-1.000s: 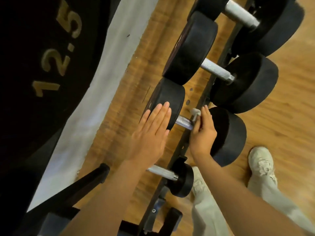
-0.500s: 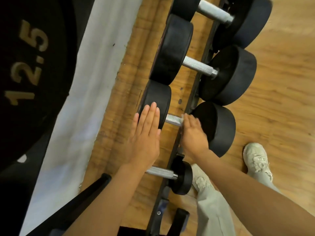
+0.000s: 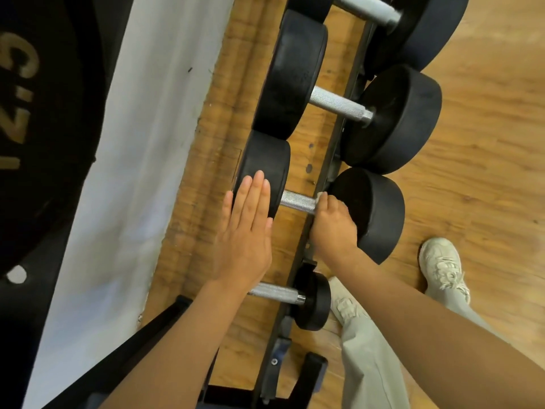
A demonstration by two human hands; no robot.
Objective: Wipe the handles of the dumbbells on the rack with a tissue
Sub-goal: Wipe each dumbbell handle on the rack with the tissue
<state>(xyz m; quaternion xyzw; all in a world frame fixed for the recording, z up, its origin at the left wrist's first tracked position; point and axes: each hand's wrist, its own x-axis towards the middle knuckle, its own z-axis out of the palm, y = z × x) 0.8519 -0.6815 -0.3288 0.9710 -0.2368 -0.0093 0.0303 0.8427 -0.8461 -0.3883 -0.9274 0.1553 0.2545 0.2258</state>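
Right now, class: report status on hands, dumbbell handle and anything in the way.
Left hand flat, fingers straight on the weight head. Right hand gripping tissue round the dumbbell handle. Nothing blocking the handle.

Bare handle (image 3: 296, 201) lies open between the flat left hand (image 3: 246, 228) and gripping right hand (image 3: 334, 224); black end weights (image 3: 265, 169) (both sides) and the neighbouring dumbbell (image 3: 339, 106) hem it in.
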